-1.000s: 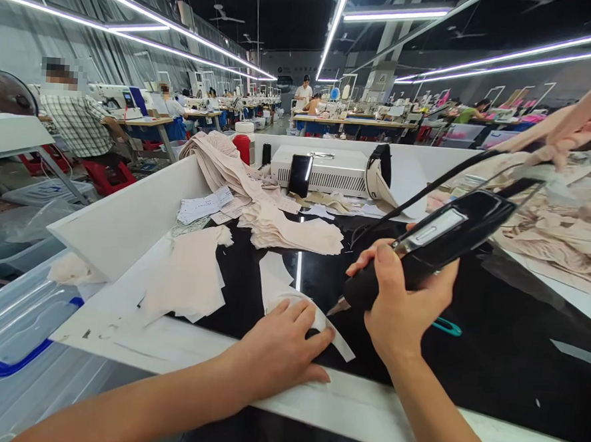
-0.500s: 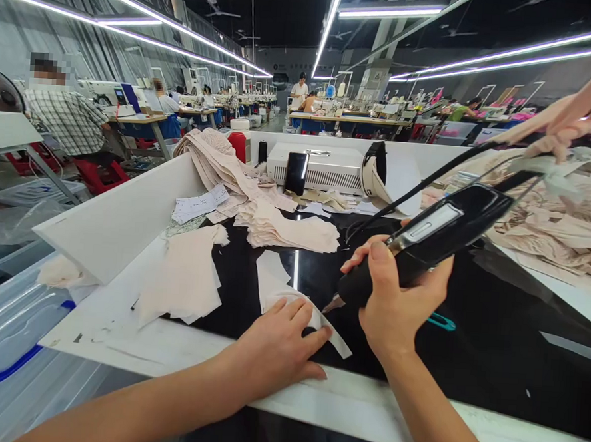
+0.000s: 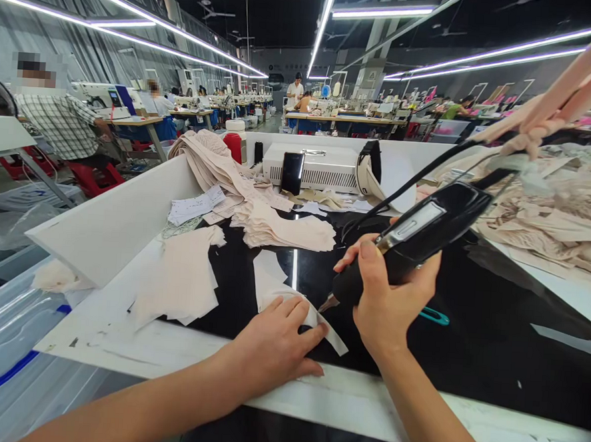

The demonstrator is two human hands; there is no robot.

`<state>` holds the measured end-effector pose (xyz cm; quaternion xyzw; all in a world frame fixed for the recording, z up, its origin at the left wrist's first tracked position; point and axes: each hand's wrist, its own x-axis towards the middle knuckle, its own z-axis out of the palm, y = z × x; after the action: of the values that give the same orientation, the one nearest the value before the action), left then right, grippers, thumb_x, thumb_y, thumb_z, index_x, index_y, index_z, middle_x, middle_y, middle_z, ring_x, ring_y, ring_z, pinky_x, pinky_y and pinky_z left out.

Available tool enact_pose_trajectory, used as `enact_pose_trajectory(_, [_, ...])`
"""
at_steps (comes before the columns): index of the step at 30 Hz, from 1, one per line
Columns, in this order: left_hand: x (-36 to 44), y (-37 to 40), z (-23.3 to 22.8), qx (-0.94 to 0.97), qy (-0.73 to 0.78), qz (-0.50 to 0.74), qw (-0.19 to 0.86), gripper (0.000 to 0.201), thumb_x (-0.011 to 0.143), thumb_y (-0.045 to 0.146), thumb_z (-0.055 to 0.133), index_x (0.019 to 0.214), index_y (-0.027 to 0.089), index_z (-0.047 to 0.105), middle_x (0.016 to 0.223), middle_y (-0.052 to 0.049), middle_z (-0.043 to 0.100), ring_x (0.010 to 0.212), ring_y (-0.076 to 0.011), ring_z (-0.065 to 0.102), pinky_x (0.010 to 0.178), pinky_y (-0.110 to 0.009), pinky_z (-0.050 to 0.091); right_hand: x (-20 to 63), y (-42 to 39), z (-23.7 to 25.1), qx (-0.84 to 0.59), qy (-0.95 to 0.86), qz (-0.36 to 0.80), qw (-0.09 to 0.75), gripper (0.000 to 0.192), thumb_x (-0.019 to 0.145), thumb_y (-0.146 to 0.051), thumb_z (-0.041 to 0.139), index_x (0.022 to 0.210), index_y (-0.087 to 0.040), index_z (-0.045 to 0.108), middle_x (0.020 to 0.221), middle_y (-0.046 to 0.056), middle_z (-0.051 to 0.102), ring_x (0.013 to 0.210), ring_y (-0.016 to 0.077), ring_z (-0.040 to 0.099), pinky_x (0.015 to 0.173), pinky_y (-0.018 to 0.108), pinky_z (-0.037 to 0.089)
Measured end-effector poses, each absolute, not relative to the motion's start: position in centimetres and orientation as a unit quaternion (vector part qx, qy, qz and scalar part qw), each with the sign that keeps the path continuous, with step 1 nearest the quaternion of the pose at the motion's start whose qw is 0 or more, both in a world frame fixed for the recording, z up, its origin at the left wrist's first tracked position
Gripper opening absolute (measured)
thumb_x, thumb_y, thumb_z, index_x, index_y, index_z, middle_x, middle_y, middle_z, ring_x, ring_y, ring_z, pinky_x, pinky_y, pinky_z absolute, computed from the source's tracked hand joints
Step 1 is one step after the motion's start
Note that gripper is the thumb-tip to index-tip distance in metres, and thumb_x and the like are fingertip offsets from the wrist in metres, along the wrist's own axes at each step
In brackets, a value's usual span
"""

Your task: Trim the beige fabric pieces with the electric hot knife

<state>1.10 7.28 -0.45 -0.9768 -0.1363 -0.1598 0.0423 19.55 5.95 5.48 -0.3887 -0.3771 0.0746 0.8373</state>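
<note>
Fabric piece [image 3: 290,301]: pale beige cut cloth lying flat on the black worktop [image 3: 494,326], close to the worktop's near white edge; a narrow strip of it runs out to the right, under the cutter tip.
Left hand [image 3: 272,343]: palm down, fingers spread and pressed flat on the fabric piece, pinning it to the worktop; forearm comes in low from the near left corner, bare.
Right hand [image 3: 388,303]: fist wrapped tight around the black grip of the handheld cutter [image 3: 409,241], thumb up along its side, wrist bent down so the tool slants toward the cloth.
Handheld cutter: black body with a silver panel on top, its metal tip touching the fabric piece just right of the left fingertips; a black cord [image 3: 418,182] rises from its rear, away from the worktop.
Writing: printed lines on the paper slips [image 3: 194,205] at the worktop's far left, too small to read; no brand legible on the cutter.
Stacked cloth [image 3: 280,227]: beige cut pieces piled on the far left part of the worktop; another loose layer [image 3: 179,284] lies left of the fabric piece.
White machine box [image 3: 328,170]: at the far end of the worktop, a dark phone [image 3: 292,173] leaning on its front.
Teal clip [image 3: 434,316]: on the worktop, just right of the right hand.
Other people: a seated person in a checked shirt [image 3: 63,127] well left of the worktop.
</note>
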Motion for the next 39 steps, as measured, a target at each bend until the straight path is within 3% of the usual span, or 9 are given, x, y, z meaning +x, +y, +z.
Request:
enact_pose_trajectory(13, [0.80, 7.64, -0.46, -0.975, -0.125, -0.181, 0.027, 0.064, 0.107, 0.064, 0.089, 0.149, 0.018, 0.076, 0.150, -0.020, 0.076, 0.140, -0.0393, 0.076, 0.122, -0.054, 0.066, 19.60, 6.09, 5.26, -0.388, -0.388, 0.060, 0.834, 0.042, 0.091, -0.038, 0.101, 0.109, -0.030, 0.065, 0.088, -0.008, 0.076, 0.061, 0.0158, 0.069, 0.056, 0.032, 0.066])
enact_pose_trajectory(39, [0.59, 7.33, -0.69, -0.971, -0.124, -0.200, 0.040, 0.066, 0.106, 0.063, 0.090, 0.150, 0.016, 0.078, 0.145, -0.022, 0.079, 0.137, -0.0422, 0.080, 0.118, -0.057, 0.070, 19.55, 5.46, 5.37, -0.381, -0.383, 0.084, 0.837, 0.046, 0.090, -0.046, 0.105, 0.105, -0.027, 0.066, 0.086, -0.006, 0.077, 0.060, 0.0138, 0.069, 0.053, 0.027, 0.067])
